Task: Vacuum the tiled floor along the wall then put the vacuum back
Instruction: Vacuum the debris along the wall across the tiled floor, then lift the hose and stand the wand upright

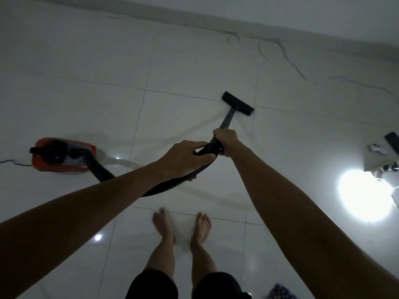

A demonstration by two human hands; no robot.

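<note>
A red and black canister vacuum point(62, 155) sits on the white tiled floor point(86, 100) at the left. Its ribbed black hose point(172, 184) runs from the canister under my left arm up to the wand. My left hand point(183, 157) grips the hose near its upper end. My right hand point(226, 141) holds the wand's handle just above it. The dark wand point(227, 117) slopes down to the flat black floor head point(237, 103), which rests on the tiles a little short of the wall point(280, 9). My bare feet stand below my hands.
Thin loose cables point(280, 50) lie along the skirting and trail to the right. A power cord point(13, 163) leaves the canister leftward. At the right edge are a white power strip with small items point(382, 156) and a bright light reflection point(364, 195). A patterned cloth point(280, 291) lies at the bottom.
</note>
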